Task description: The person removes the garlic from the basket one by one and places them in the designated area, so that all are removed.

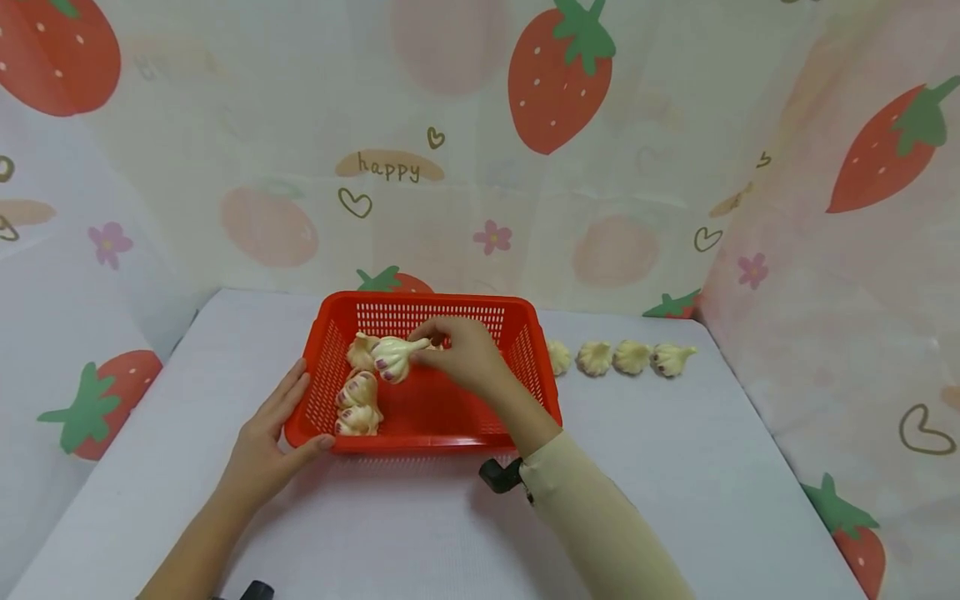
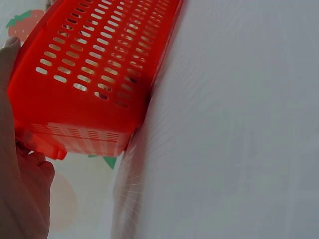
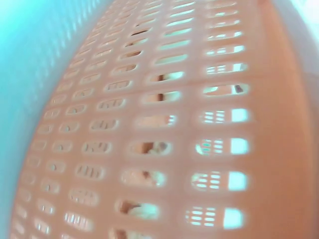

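Above the floor of a red plastic basket point(image 1: 450, 443), my right hand point(image 1: 465, 357) pinches a garlic bulb point(image 1: 392, 360) by its stem, the round end pointing left. Several more garlic bulbs point(image 1: 357, 390) lie along the basket's left side. My left hand point(image 1: 262, 446) holds the basket's left front corner, thumb on the front rim and fingers along the left side. In the left wrist view its fingers point(image 2: 35, 172) curl under the rim of the basket point(image 2: 75, 107). The right wrist view is filled by the slotted basket wall point(image 3: 187, 129), which hides the right hand.
To the right of the basket, a row of garlic bulbs point(image 1: 632, 357) lies on the white tabletop point(image 1: 675, 483); the leftmost is partly hidden by the basket wall. Strawberry-print cloth point(image 1: 450, 208) stands behind and on both sides of the table.
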{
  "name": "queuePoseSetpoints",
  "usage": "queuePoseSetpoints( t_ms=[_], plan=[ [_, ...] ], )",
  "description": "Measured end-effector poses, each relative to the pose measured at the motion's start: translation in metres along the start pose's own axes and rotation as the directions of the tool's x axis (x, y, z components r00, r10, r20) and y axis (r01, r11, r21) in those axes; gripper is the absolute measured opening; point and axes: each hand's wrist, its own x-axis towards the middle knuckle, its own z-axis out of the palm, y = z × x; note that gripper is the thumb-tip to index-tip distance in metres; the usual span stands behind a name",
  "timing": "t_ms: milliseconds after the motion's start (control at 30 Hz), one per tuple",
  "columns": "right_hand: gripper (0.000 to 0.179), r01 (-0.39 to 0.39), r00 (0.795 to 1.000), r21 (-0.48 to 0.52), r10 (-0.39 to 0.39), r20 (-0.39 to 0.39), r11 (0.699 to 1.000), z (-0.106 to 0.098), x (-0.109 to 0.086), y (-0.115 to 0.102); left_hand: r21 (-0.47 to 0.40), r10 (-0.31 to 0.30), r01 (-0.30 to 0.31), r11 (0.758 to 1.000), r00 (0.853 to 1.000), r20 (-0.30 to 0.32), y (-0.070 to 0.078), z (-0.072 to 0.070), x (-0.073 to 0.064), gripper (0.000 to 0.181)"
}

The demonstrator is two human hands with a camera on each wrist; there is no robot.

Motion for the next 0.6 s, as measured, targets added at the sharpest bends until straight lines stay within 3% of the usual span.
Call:
queuePoseSetpoints(
  t_ms=[267, 467, 600],
  plan=[
    [0.018, 0.050, 0.995, 0.022, -0.048, -0.082, 0.999, -0.015, -0.020, 0.003, -0.001, -0.022, 0.022, 1.000, 1.000, 0.016, 0.003, -0.001, 0.001, 0.097],
    [0.020, 0.141, 0.973, 0.036, -0.132, -0.188, 0.989, -0.028, -0.040, 0.013, -0.001, -0.014, 0.014, 1.000, 1.000, 0.009, 0.003, -0.001, 0.000, 0.096],
    [0.023, 0.152, 0.962, 0.020, -0.144, -0.232, 0.988, -0.034, -0.051, 0.019, -0.002, -0.009, 0.009, 1.000, 1.000, 0.004, 0.001, -0.001, 0.001, 0.096]
  ],
)
